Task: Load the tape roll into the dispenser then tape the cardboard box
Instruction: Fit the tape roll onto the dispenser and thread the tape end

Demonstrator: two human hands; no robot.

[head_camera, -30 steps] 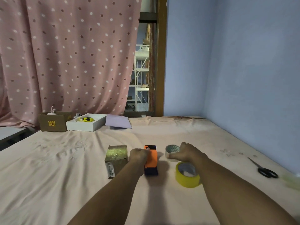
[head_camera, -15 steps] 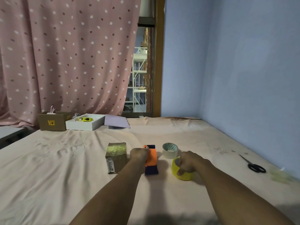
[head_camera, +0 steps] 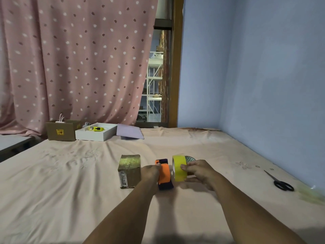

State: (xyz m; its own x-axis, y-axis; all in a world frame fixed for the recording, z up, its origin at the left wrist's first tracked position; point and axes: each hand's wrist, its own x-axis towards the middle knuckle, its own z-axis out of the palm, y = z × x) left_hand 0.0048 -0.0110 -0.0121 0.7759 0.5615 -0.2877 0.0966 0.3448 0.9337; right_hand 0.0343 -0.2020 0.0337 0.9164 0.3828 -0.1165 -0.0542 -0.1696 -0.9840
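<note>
A small cardboard box (head_camera: 130,170) with shiny tape on top sits on the bed sheet at centre. Just right of it lies the orange and dark blue tape dispenser (head_camera: 165,174), and my left hand (head_camera: 150,173) grips its left side. My right hand (head_camera: 198,171) holds the yellow tape roll (head_camera: 179,167) upright on its edge, lifted off the sheet and close to the dispenser's right side. A second, patterned roll (head_camera: 190,158) peeks out behind the yellow one.
Black scissors (head_camera: 281,182) lie at the right near the blue wall. At the back left stand a brown carton (head_camera: 61,131), a white tray (head_camera: 95,133) with a yellow item, and a purple sheet (head_camera: 129,133). A pink spotted curtain hangs behind.
My right hand left the patterned roll, closed on the yellow roll, lifted it and turned it upright beside the dispenser. My left hand stayed on the dispenser.
</note>
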